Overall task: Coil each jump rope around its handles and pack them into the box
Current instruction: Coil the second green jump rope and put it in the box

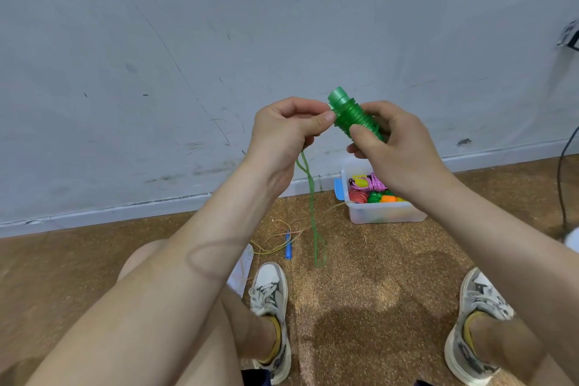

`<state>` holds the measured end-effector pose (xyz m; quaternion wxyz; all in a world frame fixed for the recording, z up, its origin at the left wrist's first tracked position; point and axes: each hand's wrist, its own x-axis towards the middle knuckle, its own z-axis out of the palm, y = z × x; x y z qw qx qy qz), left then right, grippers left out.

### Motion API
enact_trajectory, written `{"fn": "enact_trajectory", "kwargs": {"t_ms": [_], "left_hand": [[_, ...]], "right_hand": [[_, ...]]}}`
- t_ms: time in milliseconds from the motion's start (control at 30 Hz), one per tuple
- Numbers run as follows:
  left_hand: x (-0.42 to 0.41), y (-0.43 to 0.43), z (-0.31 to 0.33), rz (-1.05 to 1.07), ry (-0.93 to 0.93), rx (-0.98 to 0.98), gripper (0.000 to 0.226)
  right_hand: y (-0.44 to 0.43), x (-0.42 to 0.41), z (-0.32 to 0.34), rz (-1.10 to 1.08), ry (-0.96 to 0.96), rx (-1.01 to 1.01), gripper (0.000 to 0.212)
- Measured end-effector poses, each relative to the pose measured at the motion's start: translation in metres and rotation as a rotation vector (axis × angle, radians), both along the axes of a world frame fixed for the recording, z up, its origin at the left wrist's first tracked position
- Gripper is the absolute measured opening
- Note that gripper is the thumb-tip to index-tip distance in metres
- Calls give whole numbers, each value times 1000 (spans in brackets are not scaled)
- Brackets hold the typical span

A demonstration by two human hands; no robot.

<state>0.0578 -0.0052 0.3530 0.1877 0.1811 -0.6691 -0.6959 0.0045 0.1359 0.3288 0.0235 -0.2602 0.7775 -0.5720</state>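
My right hand grips the green coiled handles; my left hand pinches the loose green rope — box beyond.

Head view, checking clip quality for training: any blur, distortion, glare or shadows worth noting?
Head view: green coil sharp; hanging rope faint and soft toward its lower end; baseboard bows from the wide-angle lens; soft shadows on the floor between the shoes; lighting even, no glare.
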Motion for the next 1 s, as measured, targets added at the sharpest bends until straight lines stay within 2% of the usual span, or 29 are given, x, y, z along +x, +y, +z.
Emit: {"fn": "enact_trajectory", "kwargs": {"t_ms": [133,267,400,467,533,633,733,833,933,1000], "left_hand": [[0,1,-1,30,-11,-18,15],[-4,0,-2,8,-90,96,21],[-2,-1,5,-202,-180,290,16],[-1,0,8,-285,-181,289,18],[-2,-1,7,-266,-168,187,23],[-2,2,1,-183,-142,79,27],[-2,4,-2,-135,-119,77,22],[-1,2,5,-199,-145,99,10],[0,0,7,-270,-137,192,11],[1,0,6,-277,-120,187,10]], "right_hand": [[-1,1,-1,14,8,-20,16],[-4,2,4,69,-226,-204,14],[-3,5,10,136,-427,-333,21],[-2,5,12,146,-521,-385,25],[-1,5,12,155,-594,-367,25],[1,1,12,119,-474,-179,12],[1,1,11,46,-243,-67,24],[3,-4,10,8,-193,-133,16],[5,-8,10,14,-229,-210,11],[6,-8,11,27,-230,-241,11]]}}
